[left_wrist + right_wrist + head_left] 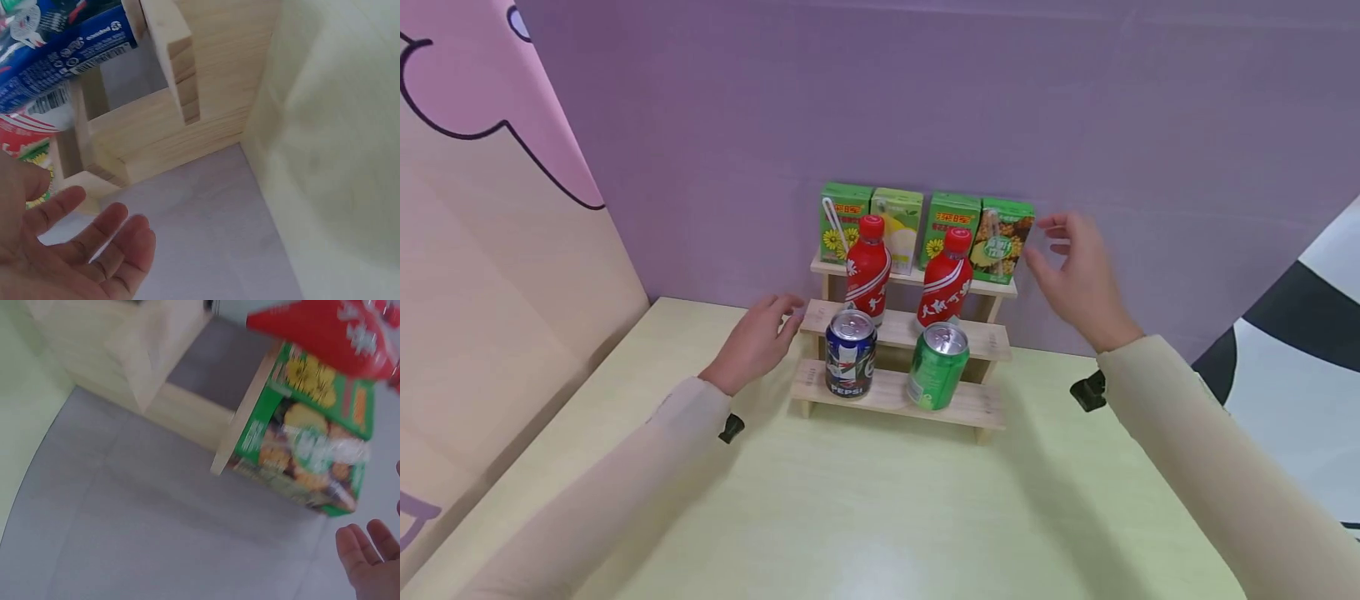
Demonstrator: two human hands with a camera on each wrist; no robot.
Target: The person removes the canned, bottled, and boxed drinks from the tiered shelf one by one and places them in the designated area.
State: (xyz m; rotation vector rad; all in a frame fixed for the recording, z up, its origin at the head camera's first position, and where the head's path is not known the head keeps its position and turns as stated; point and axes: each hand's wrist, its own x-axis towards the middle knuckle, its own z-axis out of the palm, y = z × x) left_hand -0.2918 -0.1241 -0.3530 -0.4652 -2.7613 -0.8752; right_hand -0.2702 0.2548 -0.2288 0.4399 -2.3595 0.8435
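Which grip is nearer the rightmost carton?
Right. The right grip is just right of that carton; the left grip is across the rack, by its left side.

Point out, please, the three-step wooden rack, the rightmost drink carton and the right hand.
Three-step wooden rack (892,392): head view, bottom step between the cans.
Rightmost drink carton (1009,246): head view, printed front.
Right hand (1081,279): head view, middle of the hand.

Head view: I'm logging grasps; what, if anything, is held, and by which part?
Nothing is held: left hand empty, right hand empty beside the rightmost drink carton.
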